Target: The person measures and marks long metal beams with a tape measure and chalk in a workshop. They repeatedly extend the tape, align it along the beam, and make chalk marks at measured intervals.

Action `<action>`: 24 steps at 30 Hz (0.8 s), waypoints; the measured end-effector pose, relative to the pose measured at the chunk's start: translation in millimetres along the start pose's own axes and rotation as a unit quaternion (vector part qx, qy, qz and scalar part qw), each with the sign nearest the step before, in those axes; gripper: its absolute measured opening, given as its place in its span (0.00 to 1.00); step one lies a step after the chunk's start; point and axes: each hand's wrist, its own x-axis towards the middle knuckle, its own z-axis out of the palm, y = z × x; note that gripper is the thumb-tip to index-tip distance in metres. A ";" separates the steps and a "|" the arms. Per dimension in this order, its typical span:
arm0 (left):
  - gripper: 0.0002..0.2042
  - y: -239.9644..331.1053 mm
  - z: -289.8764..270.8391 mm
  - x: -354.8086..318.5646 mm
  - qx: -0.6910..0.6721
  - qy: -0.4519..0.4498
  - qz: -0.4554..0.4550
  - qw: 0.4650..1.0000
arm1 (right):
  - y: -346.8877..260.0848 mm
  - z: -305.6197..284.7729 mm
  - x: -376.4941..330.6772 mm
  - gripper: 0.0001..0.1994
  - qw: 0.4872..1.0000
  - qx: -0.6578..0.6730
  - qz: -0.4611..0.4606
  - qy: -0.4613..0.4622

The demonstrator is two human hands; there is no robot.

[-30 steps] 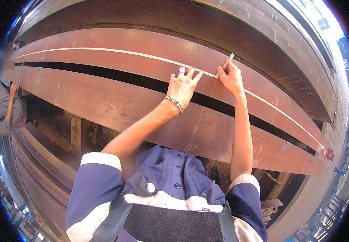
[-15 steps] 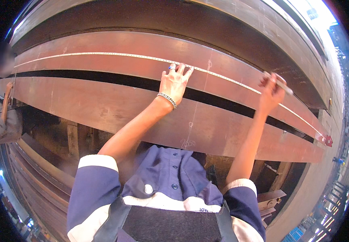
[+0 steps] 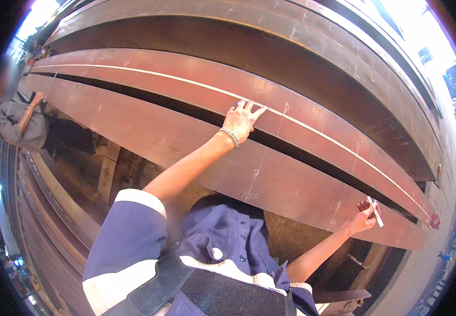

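A long pale measuring tape (image 3: 312,131) stretches along the far reddish-brown steel strip (image 3: 196,63). My left hand (image 3: 240,124), a ring and a chain bracelet on it, rests with spread fingertips on the tape near its middle. A white stick, which looks like chalk (image 3: 377,215), is gripped in the fingers of my right hand (image 3: 363,218). That hand is over the near steel strip (image 3: 196,137), towards its right end. Thin white lines with looped marks cross both strips. The tape's right end meets a small red piece (image 3: 435,221).
A dark gap separates the two strips. Larger steel beams (image 3: 312,68) rise behind them. At the far left, a person in a grey sleeve (image 3: 20,126) holds a hand by the strip's end. More long steel sections (image 3: 54,210) lie at lower left.
My right hand has come away from the tape, down towards me and over the near strip, still holding the white stick. My left hand stays on the tape. The view has shifted.
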 end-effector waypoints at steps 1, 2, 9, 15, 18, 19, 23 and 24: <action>0.38 -4.3 -3.2 -2.8 -0.018 0.001 -0.007 1.000 | -1.4 3.0 -3.7 0.08 1.000 0.002 0.004 -0.004; 0.39 -8.7 -6.0 -7.1 -0.040 0.003 -0.012 0.999 | -0.4 3.3 -5.9 0.08 1.000 0.005 0.008 -0.009; 0.34 -58.1 -22.7 -37.4 -0.097 0.051 -0.059 0.992 | -2.9 5.0 -19.6 0.08 0.995 0.053 0.037 -0.071; 0.34 -93.7 -28.1 -38.1 -0.068 0.045 -0.072 0.994 | -34.3 33.3 -33.4 0.08 0.992 0.072 0.039 -0.098; 0.34 -110.4 -20.4 -33.8 -0.048 0.050 -0.070 0.995 | -37.0 61.6 -35.8 0.08 0.987 0.080 0.033 -0.132; 0.33 -116.3 -15.0 -31.5 -0.052 0.044 -0.065 0.996 | -39.0 73.1 -39.3 0.08 0.986 0.085 0.026 -0.142; 0.32 -122.8 -14.1 -23.1 -0.056 0.022 -0.043 0.997 | -52.1 120.5 -62.9 0.08 0.980 0.101 0.030 -0.167; 0.31 -122.2 -11.8 -22.7 -0.039 0.012 -0.037 0.998 | -54.8 132.0 -70.3 0.08 0.977 0.107 0.028 -0.181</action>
